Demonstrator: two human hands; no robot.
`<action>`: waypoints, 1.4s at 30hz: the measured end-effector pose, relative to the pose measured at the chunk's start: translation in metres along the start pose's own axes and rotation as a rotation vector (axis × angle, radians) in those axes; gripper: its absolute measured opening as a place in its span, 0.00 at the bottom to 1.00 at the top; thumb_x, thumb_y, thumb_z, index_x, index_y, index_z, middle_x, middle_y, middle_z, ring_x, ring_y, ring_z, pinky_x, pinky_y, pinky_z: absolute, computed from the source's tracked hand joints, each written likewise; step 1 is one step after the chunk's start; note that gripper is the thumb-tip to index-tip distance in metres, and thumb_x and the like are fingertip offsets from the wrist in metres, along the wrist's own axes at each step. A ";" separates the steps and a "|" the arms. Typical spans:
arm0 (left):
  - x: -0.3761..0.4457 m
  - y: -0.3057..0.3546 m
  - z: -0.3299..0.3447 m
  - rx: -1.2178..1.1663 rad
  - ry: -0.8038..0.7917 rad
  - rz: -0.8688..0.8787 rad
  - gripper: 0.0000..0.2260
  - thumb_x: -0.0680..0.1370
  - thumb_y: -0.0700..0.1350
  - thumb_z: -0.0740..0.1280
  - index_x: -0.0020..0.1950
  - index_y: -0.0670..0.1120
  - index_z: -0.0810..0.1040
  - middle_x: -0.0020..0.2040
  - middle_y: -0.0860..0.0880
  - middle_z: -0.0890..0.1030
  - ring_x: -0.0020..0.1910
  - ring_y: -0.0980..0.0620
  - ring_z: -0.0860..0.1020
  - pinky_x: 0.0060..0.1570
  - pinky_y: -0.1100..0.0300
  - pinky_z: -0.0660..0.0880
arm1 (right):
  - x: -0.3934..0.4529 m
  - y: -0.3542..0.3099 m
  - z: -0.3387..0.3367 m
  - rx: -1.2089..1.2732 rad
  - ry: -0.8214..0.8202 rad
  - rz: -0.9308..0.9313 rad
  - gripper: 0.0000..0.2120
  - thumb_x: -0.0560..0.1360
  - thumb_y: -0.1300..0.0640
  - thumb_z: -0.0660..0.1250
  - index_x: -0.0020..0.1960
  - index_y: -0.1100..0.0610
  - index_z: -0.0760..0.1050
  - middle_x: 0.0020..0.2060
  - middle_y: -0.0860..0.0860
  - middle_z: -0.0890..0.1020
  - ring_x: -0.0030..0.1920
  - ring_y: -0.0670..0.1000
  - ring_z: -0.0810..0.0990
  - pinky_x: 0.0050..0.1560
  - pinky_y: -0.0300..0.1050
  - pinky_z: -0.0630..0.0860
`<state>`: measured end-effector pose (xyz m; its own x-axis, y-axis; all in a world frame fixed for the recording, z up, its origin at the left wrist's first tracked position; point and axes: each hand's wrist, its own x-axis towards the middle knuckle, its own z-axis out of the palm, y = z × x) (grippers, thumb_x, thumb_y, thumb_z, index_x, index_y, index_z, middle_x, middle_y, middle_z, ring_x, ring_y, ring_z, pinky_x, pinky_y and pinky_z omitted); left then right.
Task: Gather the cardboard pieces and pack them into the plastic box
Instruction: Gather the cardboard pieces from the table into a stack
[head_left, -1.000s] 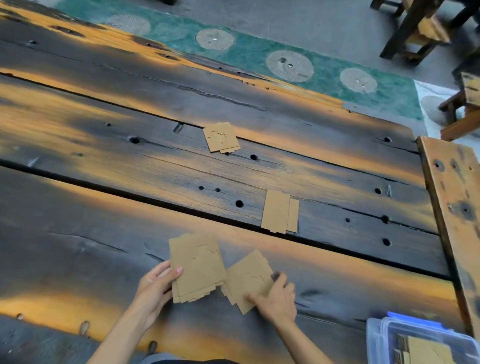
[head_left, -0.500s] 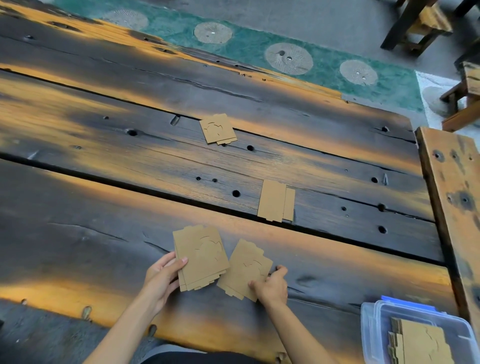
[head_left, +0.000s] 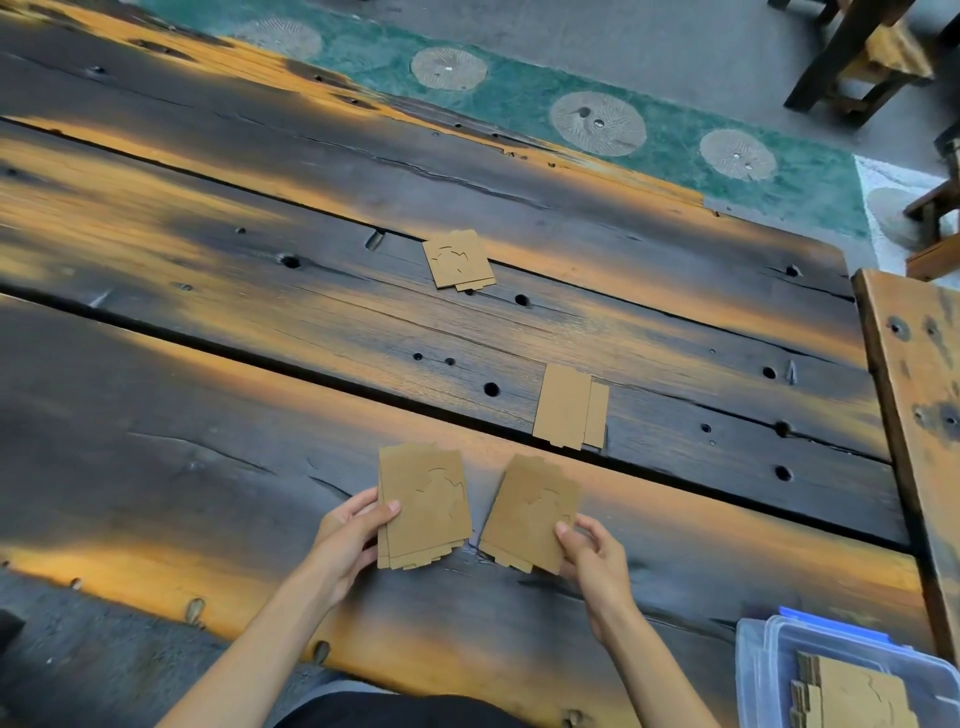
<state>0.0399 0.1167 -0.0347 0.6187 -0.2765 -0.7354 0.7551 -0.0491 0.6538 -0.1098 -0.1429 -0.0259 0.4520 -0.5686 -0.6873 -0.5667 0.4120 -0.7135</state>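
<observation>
Brown die-cut cardboard stack (head_left: 423, 506) | left fingers (head_left: 387, 508) grip | right fingers (head_left: 563, 531) pinch second stack (head_left: 530, 512)

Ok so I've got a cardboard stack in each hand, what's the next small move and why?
Probably slide the right hand's stack onto the left hand's stack, making one bundle. Both lie side by side, barely apart, each held at its edge. One bundle frees a hand and can go into the plastic box at lower right.

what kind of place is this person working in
Probably a rustic workshop or a casual seating area, not a factory line. The work surface is a rough plank table with charred, holed boards, wooden stools stand on a concrete floor, and a green patterned mat lies beyond the table.
</observation>
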 end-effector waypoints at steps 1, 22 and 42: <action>0.000 0.001 0.001 -0.006 -0.012 0.000 0.13 0.79 0.40 0.70 0.64 0.48 0.81 0.57 0.47 0.88 0.59 0.46 0.85 0.52 0.50 0.81 | -0.004 -0.007 -0.003 0.019 -0.022 -0.027 0.06 0.81 0.62 0.67 0.57 0.58 0.80 0.47 0.54 0.89 0.44 0.50 0.88 0.38 0.40 0.83; 0.019 0.011 0.027 -0.048 -0.231 -0.055 0.23 0.73 0.40 0.76 0.68 0.42 0.77 0.61 0.42 0.86 0.60 0.43 0.85 0.52 0.48 0.84 | 0.013 -0.026 0.052 -0.247 -0.100 -0.130 0.08 0.72 0.61 0.78 0.48 0.53 0.82 0.34 0.50 0.83 0.36 0.49 0.83 0.49 0.62 0.84; 0.139 0.153 -0.011 -0.161 0.123 0.095 0.17 0.79 0.35 0.68 0.69 0.39 0.77 0.63 0.40 0.84 0.55 0.46 0.84 0.50 0.54 0.82 | 0.190 -0.186 0.201 -0.557 -0.024 -0.298 0.12 0.79 0.57 0.68 0.62 0.57 0.77 0.50 0.50 0.82 0.56 0.53 0.81 0.63 0.51 0.77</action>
<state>0.2437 0.0817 -0.0388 0.7029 -0.1532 -0.6946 0.7110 0.1278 0.6914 0.2201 -0.1843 -0.0514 0.6574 -0.5832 -0.4772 -0.6846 -0.1978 -0.7015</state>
